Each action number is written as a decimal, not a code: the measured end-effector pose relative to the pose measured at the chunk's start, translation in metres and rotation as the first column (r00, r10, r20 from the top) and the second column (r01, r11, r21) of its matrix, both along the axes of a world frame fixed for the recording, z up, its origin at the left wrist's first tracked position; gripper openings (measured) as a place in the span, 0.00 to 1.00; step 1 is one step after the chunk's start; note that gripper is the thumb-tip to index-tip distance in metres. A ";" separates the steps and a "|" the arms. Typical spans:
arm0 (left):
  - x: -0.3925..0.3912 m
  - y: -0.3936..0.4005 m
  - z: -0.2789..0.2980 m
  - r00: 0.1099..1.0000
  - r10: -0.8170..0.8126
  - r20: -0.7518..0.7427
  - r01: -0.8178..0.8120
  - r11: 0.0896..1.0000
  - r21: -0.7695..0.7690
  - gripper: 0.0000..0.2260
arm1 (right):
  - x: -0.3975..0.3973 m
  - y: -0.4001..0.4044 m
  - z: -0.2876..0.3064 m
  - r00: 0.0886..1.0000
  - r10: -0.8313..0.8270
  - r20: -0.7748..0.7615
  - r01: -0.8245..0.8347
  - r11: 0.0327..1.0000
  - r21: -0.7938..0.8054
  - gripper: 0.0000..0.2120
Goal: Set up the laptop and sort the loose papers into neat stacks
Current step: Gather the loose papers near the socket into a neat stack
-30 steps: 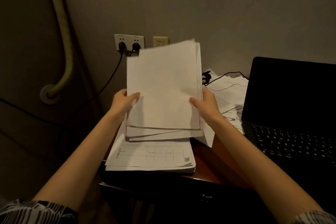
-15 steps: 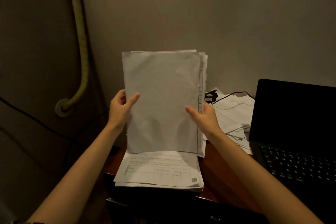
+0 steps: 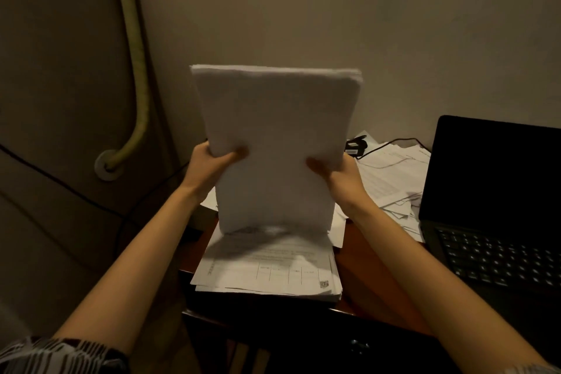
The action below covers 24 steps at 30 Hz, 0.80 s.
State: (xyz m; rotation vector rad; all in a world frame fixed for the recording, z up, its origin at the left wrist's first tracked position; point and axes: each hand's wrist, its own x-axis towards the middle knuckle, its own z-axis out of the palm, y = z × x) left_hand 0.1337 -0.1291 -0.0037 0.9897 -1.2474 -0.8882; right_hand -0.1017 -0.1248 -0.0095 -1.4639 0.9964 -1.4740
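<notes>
White paper, one upright sheaf (image 3: 277, 146), held on end with its lower edge resting on the flat stack of printed forms (image 3: 267, 270). Landmark for all positions: that flat stack, lying at the near left corner of the dark wooden desk (image 3: 364, 276).

Head view:
- Left hand (image 3: 212, 165): above the stack, thumb curled over the front of the sheaf's left edge, gripping it; the other fingers are behind the paper.
- Right hand (image 3: 337, 174): above and right of the stack, thumb on the front of the sheaf's right edge, gripping likewise.
- Loose papers (image 3: 391, 179): a disordered heap behind and right of the stack, overlapping one another.
- Laptop (image 3: 491, 209): far right of the stack, lid open, screen dark, keyboard showing.
- Black cable (image 3: 394, 143): behind the loose heap, running to a small dark item, possibly a plug or clip; too dim to tell.
- Yellow-green hose (image 3: 136, 48): on the wall, up and left of the stack, ending in a round wall fitting (image 3: 106, 165).
- Patterned sleeve (image 3: 60, 355): bottom left, nearer than the stack.
</notes>
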 end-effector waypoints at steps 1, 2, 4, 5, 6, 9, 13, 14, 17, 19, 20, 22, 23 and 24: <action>0.001 0.001 -0.005 0.998 -0.008 0.056 0.005 0.999 0.041 0.25 | -0.001 -0.001 -0.001 1.000 -0.006 0.029 0.006 1.000 0.013 0.11; 0.001 0.001 -0.011 0.997 -0.009 0.082 0.003 0.998 0.070 0.23 | -0.001 -0.001 -0.002 0.999 -0.013 0.039 0.012 1.000 0.028 0.11; 0.000 0.002 -0.018 0.997 0.027 0.069 -0.033 0.995 0.095 0.12 | -0.001 -0.002 -0.001 0.999 -0.001 0.054 -0.003 0.997 0.076 0.12; 0.000 0.003 -0.019 0.996 0.064 0.067 -0.070 0.994 0.083 0.10 | -0.001 -0.004 0.000 0.997 0.029 0.073 -0.036 0.995 0.098 0.11; 0.002 0.004 -0.020 0.992 0.102 0.069 -0.106 0.992 0.066 0.09 | -0.002 -0.006 0.001 0.994 0.060 0.096 -0.072 0.990 0.122 0.11; 0.014 0.007 -0.022 0.971 0.238 0.035 -0.240 0.968 0.071 0.09 | -0.006 -0.008 0.000 0.995 0.092 0.048 -0.100 0.969 0.227 0.12; 0.034 0.010 -0.033 0.903 0.417 -0.099 -0.392 0.897 0.203 0.18 | -0.017 -0.012 -0.029 0.813 0.150 -0.563 0.016 0.961 0.278 0.14; 0.038 0.011 -0.037 0.883 0.448 -0.138 -0.407 0.879 0.248 0.19 | -0.017 -0.010 -0.036 0.687 0.191 -0.701 0.001 0.965 0.264 0.18; 0.050 0.016 -0.049 0.841 0.476 -0.256 -0.359 0.846 0.394 0.19 | -0.003 -0.004 -0.046 0.342 0.155 -0.927 -0.123 0.985 0.119 0.23; 0.057 0.018 -0.057 0.839 0.452 -0.301 -0.276 0.832 0.481 0.18 | 0.009 -0.002 -0.046 0.188 0.087 -0.978 -0.222 0.974 0.044 0.22; 0.059 0.021 -0.059 0.844 0.431 -0.319 -0.232 0.830 0.507 0.17 | 0.014 -0.001 -0.044 0.125 0.073 -0.990 -0.253 0.967 0.040 0.21; 0.061 0.027 -0.060 0.857 0.415 -0.306 -0.203 0.817 0.539 0.13 | 0.023 -0.001 -0.038 -0.002 0.078 -0.997 -0.263 0.962 0.076 0.25; 0.061 0.031 -0.059 0.863 0.411 -0.294 -0.198 0.810 0.552 0.12 | 0.027 0.000 -0.036 -0.063 0.073 -0.995 -0.254 0.963 0.087 0.26; 0.062 0.034 -0.059 0.867 0.402 -0.294 -0.182 0.806 0.563 0.13 | 0.031 0.002 -0.035 -0.116 0.051 -0.992 -0.251 0.965 0.079 0.25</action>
